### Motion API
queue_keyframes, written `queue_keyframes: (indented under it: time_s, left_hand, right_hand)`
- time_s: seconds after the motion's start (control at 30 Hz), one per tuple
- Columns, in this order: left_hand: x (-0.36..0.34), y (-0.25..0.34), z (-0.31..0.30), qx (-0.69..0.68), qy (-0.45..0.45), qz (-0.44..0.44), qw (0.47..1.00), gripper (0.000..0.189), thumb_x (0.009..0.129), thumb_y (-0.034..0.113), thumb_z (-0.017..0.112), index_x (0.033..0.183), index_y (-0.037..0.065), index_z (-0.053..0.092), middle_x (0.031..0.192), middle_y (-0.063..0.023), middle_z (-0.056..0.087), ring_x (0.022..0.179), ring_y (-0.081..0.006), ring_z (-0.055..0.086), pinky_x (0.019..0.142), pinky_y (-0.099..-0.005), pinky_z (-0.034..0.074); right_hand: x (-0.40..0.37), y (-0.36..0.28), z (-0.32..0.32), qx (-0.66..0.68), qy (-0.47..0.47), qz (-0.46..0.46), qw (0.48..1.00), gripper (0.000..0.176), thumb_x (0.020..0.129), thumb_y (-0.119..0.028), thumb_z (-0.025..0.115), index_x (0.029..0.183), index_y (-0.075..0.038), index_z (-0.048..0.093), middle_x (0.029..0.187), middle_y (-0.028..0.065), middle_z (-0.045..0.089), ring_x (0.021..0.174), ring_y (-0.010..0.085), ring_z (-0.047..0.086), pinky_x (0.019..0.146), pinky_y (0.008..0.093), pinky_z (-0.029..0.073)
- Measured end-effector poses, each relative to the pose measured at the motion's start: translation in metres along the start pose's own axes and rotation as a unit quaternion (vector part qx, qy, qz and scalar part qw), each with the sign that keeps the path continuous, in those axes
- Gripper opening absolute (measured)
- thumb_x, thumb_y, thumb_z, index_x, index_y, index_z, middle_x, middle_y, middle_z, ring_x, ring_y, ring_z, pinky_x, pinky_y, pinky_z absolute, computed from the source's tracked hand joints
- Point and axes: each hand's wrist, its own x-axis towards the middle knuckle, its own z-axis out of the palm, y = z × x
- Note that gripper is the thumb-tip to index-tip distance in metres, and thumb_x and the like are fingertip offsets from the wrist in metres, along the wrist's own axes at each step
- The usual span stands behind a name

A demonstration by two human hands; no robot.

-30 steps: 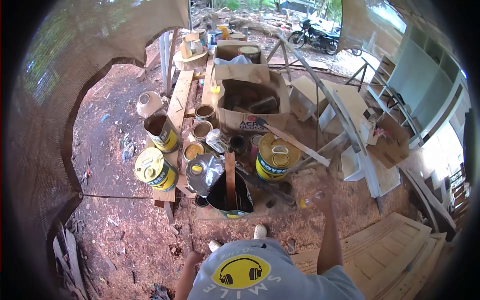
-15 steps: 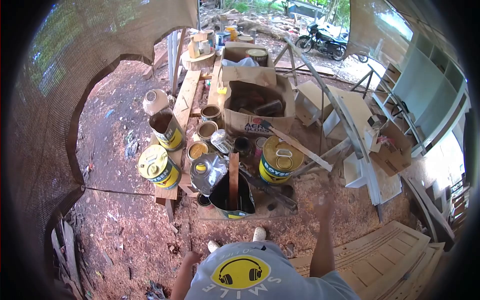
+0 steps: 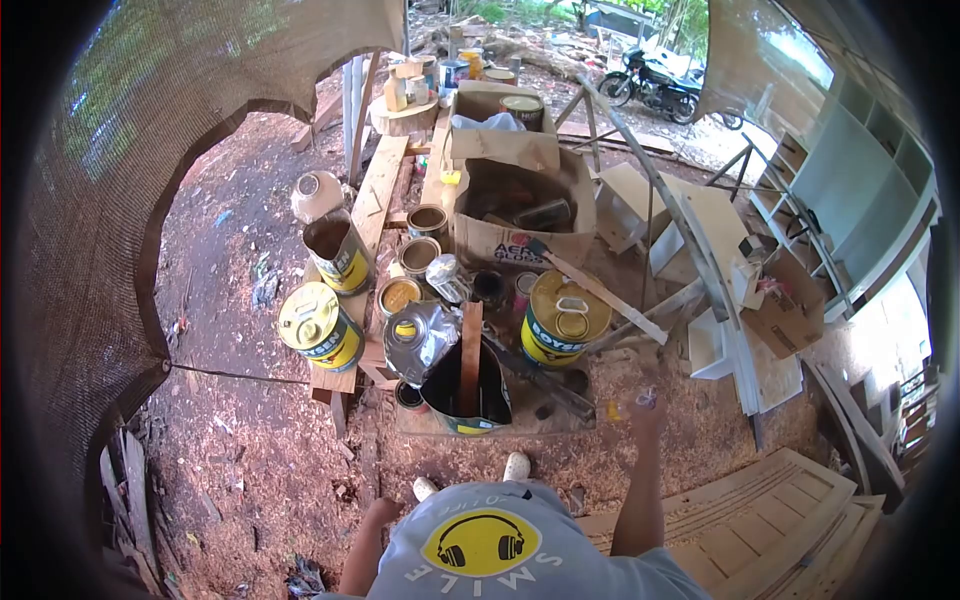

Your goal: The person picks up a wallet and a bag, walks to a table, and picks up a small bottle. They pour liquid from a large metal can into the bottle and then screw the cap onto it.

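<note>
My right hand (image 3: 648, 418) is raised over the ground to the right of the cans. Its fingers look closed around a small pale, shiny thing (image 3: 646, 398), too blurred to name. A small yellow spot shows just left of it. My left hand (image 3: 382, 512) hangs low beside my shirt, its fingers hidden. Ahead of my feet stands an open can (image 3: 437, 398) with a flat wooden stick (image 3: 469, 350) upright in it. To its right is a closed yellow-topped Boysen can (image 3: 566, 318); another yellow-topped can (image 3: 320, 325) stands at the left.
Small open tins (image 3: 400, 295) and a tall opened can (image 3: 338, 252) cluster behind. Cardboard boxes (image 3: 525, 215) sit farther back. Long boards (image 3: 690, 230) lean at the right, near white cabinets (image 3: 870, 170). Carved wooden panels (image 3: 760, 515) lie at lower right. Netting (image 3: 110, 230) hangs at left.
The pale thing at my right hand and the yellow spot now show more plainly. My left hand has shifted slightly. The whole view has moved a little; the cans stay in place.
</note>
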Motion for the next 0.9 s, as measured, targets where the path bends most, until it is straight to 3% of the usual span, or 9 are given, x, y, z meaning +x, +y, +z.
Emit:
queue_keyframes:
  time_s: [0.1,0.2,0.3,0.4,0.43,0.5,0.7,0.8,0.9]
  left_hand:
    - [0.003,-0.005,0.003,0.065,-0.018,0.057,0.996,0.045,0.092,0.049,0.05,0.087,0.013,0.076,0.096,-0.0157,0.072,0.094,-0.0331,0.068,0.086,-0.0435,0.053]
    - [0.007,-0.009,0.008,0.007,-0.044,0.019,0.999,0.035,0.082,0.039,0.065,0.106,0.013,0.067,0.09,-0.017,0.07,0.088,-0.0367,0.068,0.073,-0.0475,0.056]
    - [0.005,-0.006,0.001,0.136,-0.038,0.12,0.983,0.037,0.083,0.041,0.064,0.108,0.014,0.066,0.095,-0.0171,0.07,0.09,-0.0364,0.068,0.075,-0.048,0.055]
    - [0.005,-0.006,0.003,0.099,-0.029,0.085,0.991,0.041,0.083,0.042,0.063,0.113,0.015,0.066,0.099,-0.0166,0.07,0.094,-0.0361,0.068,0.078,-0.0479,0.055]
    - [0.006,-0.007,0.003,0.08,-0.04,0.058,0.994,0.041,0.083,0.042,0.063,0.114,0.016,0.066,0.1,-0.0163,0.07,0.095,-0.0359,0.067,0.079,-0.0475,0.055]
    - [0.008,-0.007,0.005,0.041,-0.062,0.003,0.997,0.042,0.083,0.042,0.063,0.116,0.017,0.066,0.101,-0.0157,0.07,0.096,-0.0357,0.067,0.081,-0.0468,0.055]
    - [0.012,-0.011,0.009,0.021,-0.054,-0.003,0.998,0.042,0.082,0.042,0.065,0.116,0.017,0.067,0.101,-0.0163,0.07,0.094,-0.0355,0.068,0.082,-0.0448,0.055]
    - [0.0,0.002,-0.001,-0.013,-0.019,-0.006,1.0,0.038,0.082,0.039,0.066,0.111,0.015,0.069,0.098,-0.0169,0.07,0.091,-0.0349,0.068,0.081,-0.0443,0.055]
    - [-0.006,0.009,-0.01,0.006,-0.001,0.034,0.999,0.032,0.083,0.036,0.066,0.107,0.015,0.071,0.096,-0.0172,0.07,0.089,-0.0346,0.069,0.078,-0.0434,0.055]
  right_hand:
    - [-0.012,0.0,0.003,-0.073,0.096,-0.134,0.984,0.071,0.066,-0.019,0.081,0.129,-0.001,0.054,0.12,0.0231,0.06,0.112,0.0383,0.058,0.095,0.045,0.047]
    - [-0.016,0.003,0.01,-0.111,0.093,-0.098,0.985,0.076,0.067,-0.022,0.081,0.133,-0.001,0.051,0.121,0.0226,0.059,0.114,0.0397,0.057,0.097,0.0451,0.046]
    - [-0.03,-0.034,-0.01,-0.058,0.05,-0.078,0.994,0.081,0.067,-0.026,0.081,0.137,0.0,0.049,0.122,0.0233,0.059,0.115,0.0401,0.057,0.097,0.0452,0.046]
    - [-0.035,-0.028,0.003,-0.146,0.115,-0.059,0.981,0.081,0.066,-0.029,0.081,0.136,0.0,0.05,0.12,0.0225,0.059,0.112,0.038,0.058,0.096,0.0439,0.046]
    - [-0.037,-0.04,-0.005,-0.041,0.061,-0.006,0.997,0.08,0.066,-0.029,0.081,0.135,0.0,0.051,0.119,0.0218,0.059,0.111,0.0372,0.058,0.095,0.0435,0.046]
    - [-0.038,-0.061,-0.025,0.17,-0.052,0.097,0.979,0.078,0.066,-0.027,0.081,0.133,0.0,0.052,0.117,0.0203,0.059,0.108,0.0356,0.058,0.093,0.0429,0.046]
    - [-0.025,-0.027,-0.007,0.135,0.075,-0.016,0.988,0.07,0.066,-0.02,0.079,0.128,0.001,0.054,0.112,0.0162,0.06,0.103,0.0316,0.06,0.091,0.042,0.047]
    - [-0.024,-0.024,-0.008,0.049,0.086,-0.037,0.994,0.073,0.066,-0.021,0.08,0.13,0.0,0.053,0.112,0.0175,0.061,0.104,0.0313,0.06,0.091,0.0423,0.047]
    - [-0.023,-0.033,-0.01,0.2,0.022,0.116,0.973,0.074,0.065,-0.023,0.081,0.131,-0.003,0.053,0.116,0.0191,0.061,0.107,0.033,0.06,0.092,0.0432,0.047]
